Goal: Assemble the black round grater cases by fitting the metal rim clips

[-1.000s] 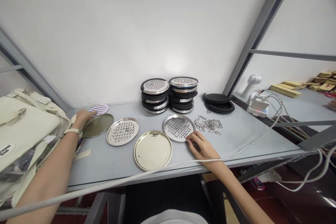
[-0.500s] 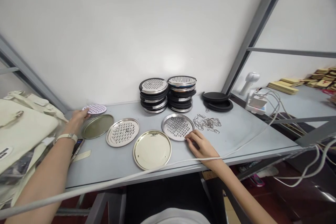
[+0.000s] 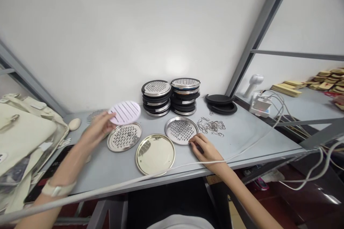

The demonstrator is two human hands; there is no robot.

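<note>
My left hand (image 3: 100, 127) grips a lilac slotted disc (image 3: 125, 112) by its edge, tilted above the table. Below the disc lies a metal grater plate with large holes (image 3: 124, 137). My right hand (image 3: 202, 148) rests at the lower right edge of another round grater plate (image 3: 180, 131), fingers bent; whether they pinch its rim is hard to tell. Between the two plates and nearer the front edge is a shiny gold-toned round lid (image 3: 155, 154). A further perforated disc (image 3: 96, 115) lies partly hidden behind my left hand.
Two stacks of graters with black rims (image 3: 156, 98) (image 3: 186, 96) stand by the wall. Black covers (image 3: 221, 104) and metal clips (image 3: 212, 125) lie right. A white cable (image 3: 185, 165) crosses in front. Left are a cream bag (image 3: 24, 132) and a dark phone (image 3: 49, 170).
My left hand has lifted the lilac disc off the far left and carried it right, over the left grater plate. My right hand has stayed put.
</note>
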